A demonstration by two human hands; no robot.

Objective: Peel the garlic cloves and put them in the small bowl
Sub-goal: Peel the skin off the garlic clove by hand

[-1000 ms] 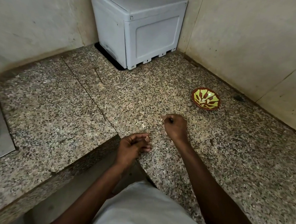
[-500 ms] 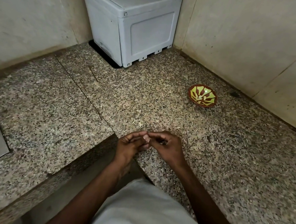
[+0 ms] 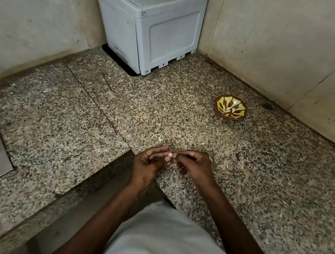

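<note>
garlic clove (image 3: 169, 155), small and pale, sits pinched between your left hand (image 3: 147, 163) and right hand (image 3: 194, 164) fingertips above the speckled granite counter (image 3: 238, 180). it's light, firm, papery-skinned: likely slippery. grip the ends. red-and-yellow small bowl (image 3: 231, 109) sits well apart.

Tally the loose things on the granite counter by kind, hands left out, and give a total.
Small bowl, red and yellow-green: 1
Grey plastic box in the corner: 1
Scraps of garlic peel on the counter: 1 small cluster
Garlic clove, pinched between both hands: 1, barely visible
Total: 4
</note>
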